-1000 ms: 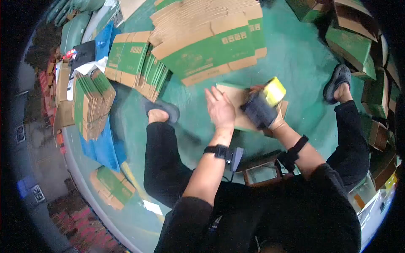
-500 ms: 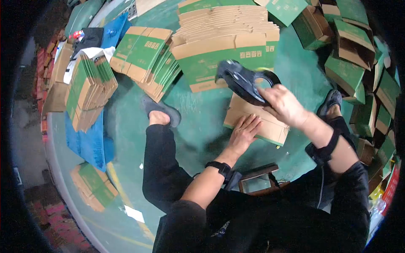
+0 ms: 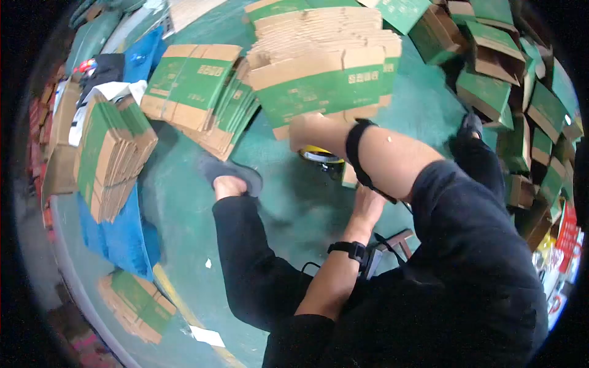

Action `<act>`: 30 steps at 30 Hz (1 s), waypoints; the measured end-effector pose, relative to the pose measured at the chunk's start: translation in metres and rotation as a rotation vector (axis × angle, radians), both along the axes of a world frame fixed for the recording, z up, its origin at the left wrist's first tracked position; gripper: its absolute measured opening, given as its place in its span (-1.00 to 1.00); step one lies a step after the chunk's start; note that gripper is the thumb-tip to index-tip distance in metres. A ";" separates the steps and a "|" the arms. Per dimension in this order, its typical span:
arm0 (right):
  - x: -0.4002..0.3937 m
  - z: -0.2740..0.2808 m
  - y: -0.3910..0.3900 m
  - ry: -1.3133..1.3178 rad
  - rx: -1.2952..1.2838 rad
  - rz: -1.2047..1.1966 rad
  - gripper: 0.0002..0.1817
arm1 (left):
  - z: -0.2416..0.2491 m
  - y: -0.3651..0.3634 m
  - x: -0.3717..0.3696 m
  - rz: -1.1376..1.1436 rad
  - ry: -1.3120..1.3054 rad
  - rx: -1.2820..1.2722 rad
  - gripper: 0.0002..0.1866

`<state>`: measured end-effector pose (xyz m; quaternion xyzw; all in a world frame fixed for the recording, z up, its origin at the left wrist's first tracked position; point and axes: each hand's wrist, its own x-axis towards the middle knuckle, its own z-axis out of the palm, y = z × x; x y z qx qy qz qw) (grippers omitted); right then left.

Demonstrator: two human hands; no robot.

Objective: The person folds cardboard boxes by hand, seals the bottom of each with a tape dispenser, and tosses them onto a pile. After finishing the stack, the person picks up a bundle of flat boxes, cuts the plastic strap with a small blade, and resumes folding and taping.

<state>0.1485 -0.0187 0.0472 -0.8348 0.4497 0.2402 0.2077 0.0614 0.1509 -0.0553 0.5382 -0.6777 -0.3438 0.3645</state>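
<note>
My right forearm reaches across to the left, and my right hand (image 3: 307, 130) is blurred and closed at its end. Just below the hand shows a black tape dispenser (image 3: 332, 167) with a yellow-rimmed roll, gripped in that hand. My left hand (image 3: 369, 204) is lower down, at the cardboard box (image 3: 350, 176). The right forearm covers the left fingers and most of the box; only a small brown and green corner of it is visible.
A large row of flattened green-brown cartons (image 3: 319, 86) stands ahead. More bundles, one tied stack (image 3: 190, 86) and another (image 3: 113, 159), are at left. Formed boxes (image 3: 494, 55) pile up on the right. A small wooden stool (image 3: 399, 245) sits near my legs.
My right hand has swung left and turned over with the tape dispenser, its forearm now crossing over the box. My left hand is now largely covered. The view has shifted slightly.
</note>
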 end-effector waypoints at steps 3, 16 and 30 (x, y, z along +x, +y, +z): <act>-0.029 0.045 -0.003 -0.018 0.121 -0.010 -0.63 | 0.020 -0.005 0.009 -0.331 -0.465 0.041 -0.45; -0.404 0.034 0.143 -0.750 0.226 -0.382 -0.62 | 0.056 -0.017 -0.001 0.132 -0.632 -0.313 -0.48; -0.361 -0.103 0.118 -0.517 0.561 -0.620 -0.03 | 0.046 -0.086 0.007 0.313 -0.492 0.424 -0.58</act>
